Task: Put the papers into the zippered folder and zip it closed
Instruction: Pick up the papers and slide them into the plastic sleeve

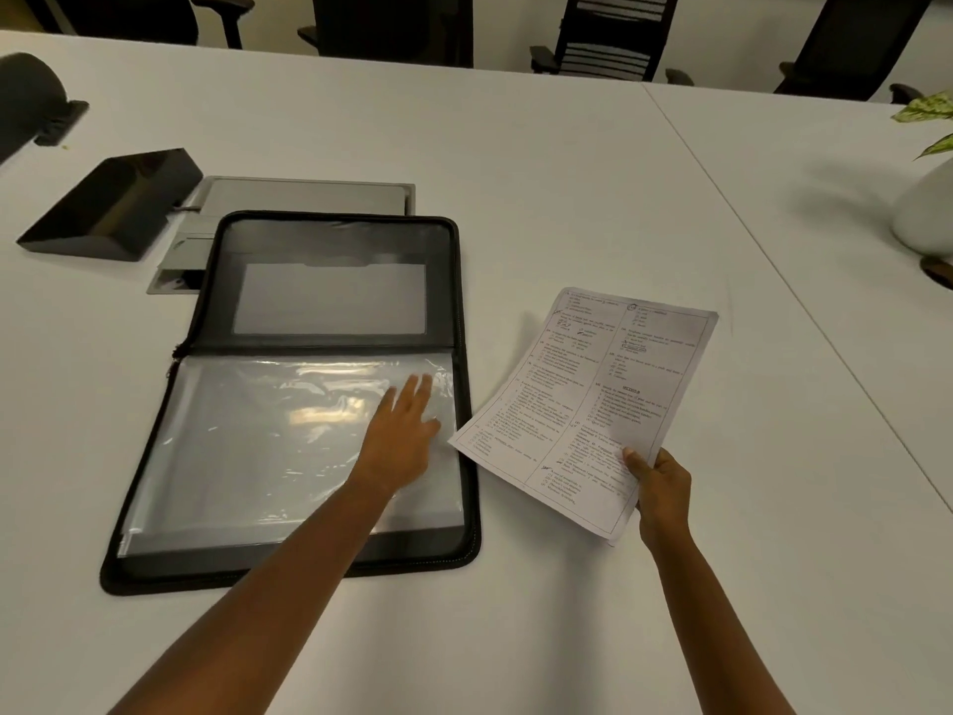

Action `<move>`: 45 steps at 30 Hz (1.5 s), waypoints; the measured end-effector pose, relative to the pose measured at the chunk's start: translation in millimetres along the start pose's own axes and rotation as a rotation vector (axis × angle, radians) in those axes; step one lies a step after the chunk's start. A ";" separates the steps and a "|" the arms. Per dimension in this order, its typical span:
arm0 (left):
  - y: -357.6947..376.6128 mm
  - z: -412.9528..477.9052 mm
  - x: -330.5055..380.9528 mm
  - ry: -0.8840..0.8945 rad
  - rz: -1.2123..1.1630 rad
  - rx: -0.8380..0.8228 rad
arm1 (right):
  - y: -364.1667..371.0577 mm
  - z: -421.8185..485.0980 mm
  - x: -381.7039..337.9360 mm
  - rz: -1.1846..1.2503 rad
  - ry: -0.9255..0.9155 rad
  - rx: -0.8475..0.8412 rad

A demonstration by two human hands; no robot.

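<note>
The fingers (417, 392) of the left hand (399, 438) lie spread and flat on the clear plastic sleeve (268, 441) in the near half of the zippered folder (466, 384), gripping nothing. The right hand (662, 495) has its fingers clamped on the near corner of the papers (593, 405), thumb on top, holding them tilted above the counter (567, 198) just to the right of the folder; the sheets' left corner comes close to the folder's right edge.

One folder lies open on the counter, its two halves flat, the far half carrying one pocket with a pale rectangular window (330, 299). How many sheets are in the right hand cannot be told: only the top printed page shows, with two columns of small text too blurred to read. The sleeve glares under the light, so what lies inside it is hard to make out, and whether it is one sleeve or several is unclear.

Beyond the folder, one black wedge-shaped box (111, 203) and one grey hatch panel (304, 196) set into the counter, its near part hidden by the folder. At the right edge one white plant pot (925, 209) is cut off, with a few leaves (928, 108) showing. Four office chairs (608, 38) stand along the far side, tops cropped; a dark blurred shape sits at the far left
</note>
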State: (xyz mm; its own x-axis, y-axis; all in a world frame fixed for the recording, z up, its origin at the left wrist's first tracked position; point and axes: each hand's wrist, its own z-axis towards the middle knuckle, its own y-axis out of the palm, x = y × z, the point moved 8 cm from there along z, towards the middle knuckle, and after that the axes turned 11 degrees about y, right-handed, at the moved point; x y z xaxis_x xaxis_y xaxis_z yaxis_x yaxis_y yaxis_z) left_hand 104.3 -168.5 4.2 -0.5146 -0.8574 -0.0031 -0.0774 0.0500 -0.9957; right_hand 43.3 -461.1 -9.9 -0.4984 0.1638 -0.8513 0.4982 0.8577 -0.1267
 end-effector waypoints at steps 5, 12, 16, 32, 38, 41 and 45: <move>-0.7 3.3 15.2 0.266 0.051 -0.066 | 14.7 -4.0 -14.6 -0.034 -0.064 0.065; -18.6 -1.4 29.0 0.496 -0.018 -0.043 | 36.5 -13.5 -32.9 -0.117 -0.158 0.081; -22.7 -2.9 23.2 0.501 -0.034 -0.060 | 47.8 -18.4 -39.2 -0.123 -0.186 0.070; -25.8 1.5 25.7 0.456 -0.130 0.005 | 94.7 -52.7 -21.3 0.136 -0.179 0.357; -26.7 0.7 23.8 0.415 -0.175 0.017 | 98.7 -57.8 -3.1 0.236 -0.089 0.433; -27.2 -0.5 26.3 0.422 -0.184 0.015 | 102.1 -60.7 -0.4 0.275 -0.074 0.458; -29.6 -2.4 29.5 0.450 -0.202 0.013 | 105.6 -61.9 4.5 0.351 -0.045 0.508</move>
State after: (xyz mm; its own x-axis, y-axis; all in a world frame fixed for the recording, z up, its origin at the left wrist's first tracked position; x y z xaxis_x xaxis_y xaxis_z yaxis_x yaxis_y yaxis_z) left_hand 89.4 -194.0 33.8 -0.8086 -0.5426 0.2274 -0.2042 -0.1036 -0.9734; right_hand 49.7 -339.6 4.3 -0.2183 0.3642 -0.9054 0.9082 0.4153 -0.0520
